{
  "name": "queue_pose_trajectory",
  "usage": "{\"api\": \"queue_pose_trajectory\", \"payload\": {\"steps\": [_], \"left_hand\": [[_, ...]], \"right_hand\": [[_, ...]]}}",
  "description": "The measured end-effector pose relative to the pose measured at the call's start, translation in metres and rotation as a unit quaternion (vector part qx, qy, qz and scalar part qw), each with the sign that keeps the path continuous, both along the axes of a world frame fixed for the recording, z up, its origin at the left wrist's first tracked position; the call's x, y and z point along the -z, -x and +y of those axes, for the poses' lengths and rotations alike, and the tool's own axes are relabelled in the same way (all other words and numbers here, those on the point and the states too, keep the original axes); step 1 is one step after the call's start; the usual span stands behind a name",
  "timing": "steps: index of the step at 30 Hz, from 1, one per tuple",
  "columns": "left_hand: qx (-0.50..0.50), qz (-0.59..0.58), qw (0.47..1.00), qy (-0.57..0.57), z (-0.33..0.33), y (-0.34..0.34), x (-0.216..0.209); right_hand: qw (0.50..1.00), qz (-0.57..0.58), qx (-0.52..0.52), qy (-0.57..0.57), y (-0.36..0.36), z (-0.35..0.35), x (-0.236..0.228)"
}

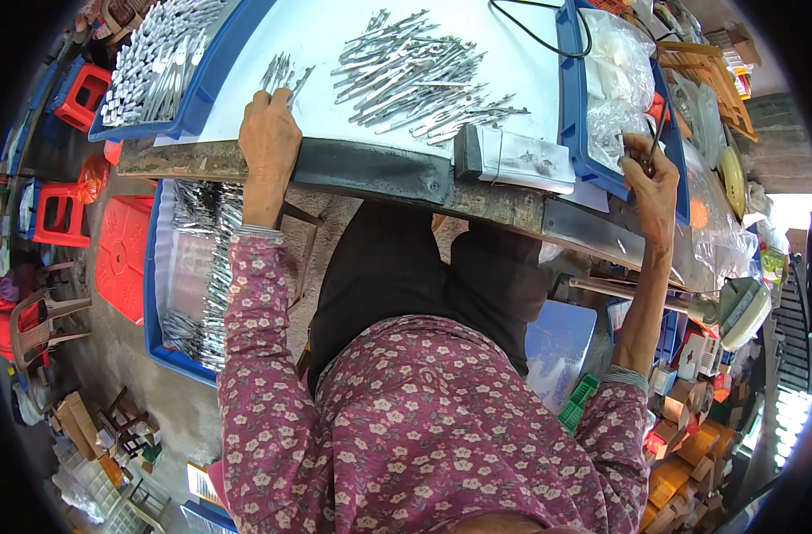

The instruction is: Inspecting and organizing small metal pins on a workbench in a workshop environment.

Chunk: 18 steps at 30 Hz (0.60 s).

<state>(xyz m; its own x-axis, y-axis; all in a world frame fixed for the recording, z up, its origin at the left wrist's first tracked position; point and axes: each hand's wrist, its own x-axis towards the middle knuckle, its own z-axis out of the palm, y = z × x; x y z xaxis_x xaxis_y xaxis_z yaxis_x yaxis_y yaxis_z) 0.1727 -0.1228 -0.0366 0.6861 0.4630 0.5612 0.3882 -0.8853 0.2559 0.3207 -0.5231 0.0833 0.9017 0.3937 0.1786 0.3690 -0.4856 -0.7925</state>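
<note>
The left hand (271, 133) is at the near edge of the white surface (526, 76), its fingers bent over a small cluster (281, 73) of slim metal pieces; whether it grips any of them cannot be told. Just right of it, a larger pile (406, 76) of similar pieces lies spread loosely, well onto the surface. The right hand (653, 173) is raised over the right tray (573, 84), fingers curled and closed around a thin dark tool (662, 125) that points upward; its exact kind is unclear. Plastic bags (615, 67) fill much of that blue tray. Between the hands, near the edge, sits a grey block (526, 158) with a dark end. At upper left, another blue tray (194, 114) holds many white-tipped pieces (148, 62). Below the surface, a third tray (153, 307) contains more metal pieces (217, 285).
</note>
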Motion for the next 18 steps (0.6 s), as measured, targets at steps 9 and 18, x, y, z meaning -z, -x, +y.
{"api": "queue_pose_trajectory", "payload": {"steps": [9, 18], "left_hand": [[0.081, -0.116, 0.99, 0.017, -0.03, 0.015, -0.013], [0.445, 0.112, 0.778, 0.428, -0.145, 0.088, -0.004]], "right_hand": [[0.984, 0.115, -0.005, -0.137, 0.043, 0.009, 0.006], [0.966, 0.156, -0.021, -0.203, 0.072, 0.012, 0.019]]}}
